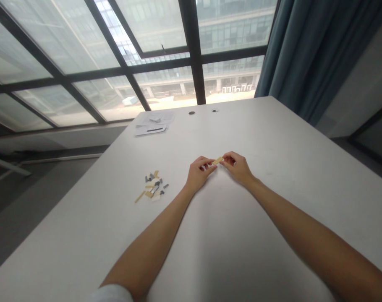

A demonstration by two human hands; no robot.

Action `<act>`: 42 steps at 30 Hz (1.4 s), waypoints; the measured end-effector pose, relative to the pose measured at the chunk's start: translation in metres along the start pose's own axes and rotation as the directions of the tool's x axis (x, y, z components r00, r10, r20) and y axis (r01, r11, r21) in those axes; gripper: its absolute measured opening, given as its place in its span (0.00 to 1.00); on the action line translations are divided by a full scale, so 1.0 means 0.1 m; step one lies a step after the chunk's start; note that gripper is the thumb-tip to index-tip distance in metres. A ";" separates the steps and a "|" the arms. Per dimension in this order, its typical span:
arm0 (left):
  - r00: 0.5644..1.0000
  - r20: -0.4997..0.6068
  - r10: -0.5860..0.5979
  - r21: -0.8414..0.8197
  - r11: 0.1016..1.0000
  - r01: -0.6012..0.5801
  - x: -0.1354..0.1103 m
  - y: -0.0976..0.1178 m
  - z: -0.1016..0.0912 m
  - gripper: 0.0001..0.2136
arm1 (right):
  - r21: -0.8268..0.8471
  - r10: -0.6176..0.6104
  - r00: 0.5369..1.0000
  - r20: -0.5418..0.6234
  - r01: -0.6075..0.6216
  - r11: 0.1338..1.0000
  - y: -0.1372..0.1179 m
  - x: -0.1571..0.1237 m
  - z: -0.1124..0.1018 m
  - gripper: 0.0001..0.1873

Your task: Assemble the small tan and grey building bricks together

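Between my two hands is a small tan building-brick piece (217,160), flat and longish, held just above the white table. My left hand (200,171) pinches its left end between thumb and fingers. At the other end, the thumb and fingers of my right hand (237,167) are closed on the same piece. To the left of my left hand lies a loose pile of small tan, grey, dark and white pieces (152,188), one long tan strip (139,196) sticking out toward the lower left. Fine detail on the held piece is too small to make out.
The white table (266,235) spreads under both arms. Papers (153,126) with a small object on top lie at its far left. Two round cable holes (191,113) sit near the back edge. Beyond are framed windows, with a blue curtain (291,63) on the right.
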State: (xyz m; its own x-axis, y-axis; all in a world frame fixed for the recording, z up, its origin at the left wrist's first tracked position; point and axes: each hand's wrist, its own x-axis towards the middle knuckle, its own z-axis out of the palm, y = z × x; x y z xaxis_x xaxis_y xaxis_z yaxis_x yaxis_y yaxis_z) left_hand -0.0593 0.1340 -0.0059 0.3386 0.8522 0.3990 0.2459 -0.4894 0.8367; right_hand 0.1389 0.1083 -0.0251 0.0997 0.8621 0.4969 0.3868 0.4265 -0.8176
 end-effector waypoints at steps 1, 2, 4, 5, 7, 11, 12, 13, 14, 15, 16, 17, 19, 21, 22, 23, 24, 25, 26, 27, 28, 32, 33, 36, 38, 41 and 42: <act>1.000 -0.003 0.002 -0.002 1.000 -0.002 0.00 0.00 0.00 0.12 | -0.003 -0.001 1.000 0.001 0.001 1.000 0.00 0.00 0.00 0.11; 1.000 -0.004 0.003 -0.004 1.000 -0.003 0.00 0.00 0.00 0.12 | -0.006 -0.001 1.000 0.003 0.001 1.000 0.00 0.00 0.00 0.11; 1.000 -0.003 0.003 -0.008 1.000 -0.003 0.00 -0.01 -0.01 0.12 | -0.012 -0.003 1.000 0.004 0.003 1.000 0.01 0.00 0.00 0.11; 1.000 -0.004 0.002 -0.008 1.000 -0.003 0.00 -0.01 -0.01 0.12 | -0.014 -0.010 1.000 0.004 0.010 1.000 0.01 0.01 0.00 0.12; 1.000 -0.004 0.002 -0.003 1.000 -0.002 0.00 -0.01 -0.01 0.12 | -0.021 -0.038 0.999 0.007 0.038 0.999 0.01 0.01 0.00 0.13; 1.000 -0.001 0.010 0.010 1.000 -0.010 0.00 -0.01 -0.02 0.12 | -0.041 -0.105 0.994 0.036 0.106 0.993 0.01 0.02 0.00 0.13; 1.000 0.000 0.014 0.010 1.000 -0.014 0.00 -0.01 -0.02 0.12 | -0.043 -0.113 0.993 0.041 0.115 0.992 0.01 0.02 0.00 0.13; 1.000 0.000 0.019 0.008 1.000 -0.019 0.00 -0.02 -0.02 0.12 | -0.043 -0.117 0.992 0.043 0.118 0.992 0.01 0.02 0.00 0.13; 1.000 0.000 0.021 0.007 1.000 -0.021 0.00 -0.02 -0.01 0.12 | -0.043 -0.116 0.992 0.041 0.118 0.992 0.00 0.02 0.00 0.13; 1.000 -0.002 0.021 0.007 1.000 -0.021 0.00 -0.02 -0.01 0.12 | -0.043 -0.111 0.993 0.040 0.113 0.993 0.00 0.02 0.00 0.13; 1.000 -0.005 0.018 0.009 1.000 -0.018 0.00 -0.03 -0.01 0.12 | -0.043 -0.103 0.994 0.039 0.104 0.994 -0.01 0.01 0.00 0.13; 1.000 -0.010 0.013 0.013 1.000 -0.013 0.00 -0.03 0.00 0.12 | -0.043 -0.092 0.995 0.039 0.094 0.995 -0.01 0.01 0.00 0.13; 1.000 -0.030 -0.004 0.019 1.000 0.005 0.01 -0.04 0.00 0.12 | -0.038 -0.072 0.997 0.040 0.073 0.997 -0.01 0.01 0.00 0.13; 0.998 -0.060 -0.020 0.017 1.000 0.021 0.01 -0.04 0.01 0.12 | -0.028 -0.058 0.997 0.048 0.060 0.998 -0.01 0.01 0.00 0.13; 0.997 -0.075 -0.025 0.014 1.000 0.026 0.02 -0.05 0.01 0.12 | -0.022 -0.054 0.997 0.053 0.055 0.998 -0.01 0.01 0.00 0.13; 0.996 -0.088 -0.028 0.010 1.000 0.029 0.02 -0.06 0.01 0.12 | -0.018 -0.049 0.997 0.061 0.050 0.999 -0.01 0.01 0.00 0.13; 0.995 -0.098 -0.030 0.008 0.999 0.031 0.03 -0.06 0.01 0.12 | -0.014 -0.044 0.997 0.068 0.045 0.999 -0.01 0.01 0.00 0.12; 0.994 -0.105 -0.032 0.008 0.999 0.033 0.03 -0.06 0.01 0.11 | -0.010 -0.040 0.996 0.075 0.041 0.999 -0.01 0.01 0.00 0.12; 0.993 -0.111 -0.034 0.010 0.999 0.036 0.03 -0.07 0.00 0.11 | -0.006 -0.038 0.996 0.081 0.038 0.999 0.00 0.01 0.00 0.12; 0.992 -0.118 -0.038 0.012 0.999 0.039 0.03 -0.07 0.00 0.11 | -0.002 -0.037 0.995 0.089 0.037 0.999 0.00 0.01 0.00 0.12; 0.991 -0.124 -0.041 0.014 0.999 0.043 0.03 -0.07 0.00 0.12 | 0.002 -0.039 0.994 0.097 0.039 0.999 0.00 0.01 0.00 0.11; 0.988 -0.146 -0.051 0.014 0.998 0.053 0.03 -0.09 0.00 0.12 | 0.001 -0.060 0.988 0.142 0.060 0.998 0.00 0.01 0.00 0.08; 0.987 -0.148 -0.054 0.015 0.998 0.057 0.03 -0.09 0.00 0.12 | -0.004 -0.064 0.986 0.151 0.066 0.998 0.00 0.01 0.00 0.07; 0.987 -0.148 -0.065 0.019 0.997 0.069 0.03 -0.09 0.01 0.12 | -0.015 -0.076 0.984 0.160 0.080 0.997 -0.01 0.01 0.00 0.06; 0.987 -0.145 -0.066 0.022 0.997 0.070 0.03 -0.09 0.01 0.12 | -0.014 -0.078 0.983 0.166 0.081 0.997 -0.02 0.01 0.00 0.06; 0.989 -0.132 -0.063 0.029 0.997 0.067 0.04 -0.09 0.01 0.12 | -0.015 -0.077 0.981 0.180 0.081 0.997 -0.04 0.00 0.00 0.07; 0.990 -0.126 -0.062 0.033 0.997 0.066 0.04 -0.09 0.01 0.12 | -0.016 -0.080 0.980 0.182 0.084 0.996 -0.04 0.00 -0.01 0.07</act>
State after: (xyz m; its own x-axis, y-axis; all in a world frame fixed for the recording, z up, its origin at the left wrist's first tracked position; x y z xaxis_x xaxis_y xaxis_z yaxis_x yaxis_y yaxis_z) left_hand -0.0596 0.1415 -0.0126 0.2054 0.8973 0.3907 0.2975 -0.4375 0.8486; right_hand 0.1377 0.1065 -0.0213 -0.1000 0.8608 0.4991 0.4080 0.4929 -0.7685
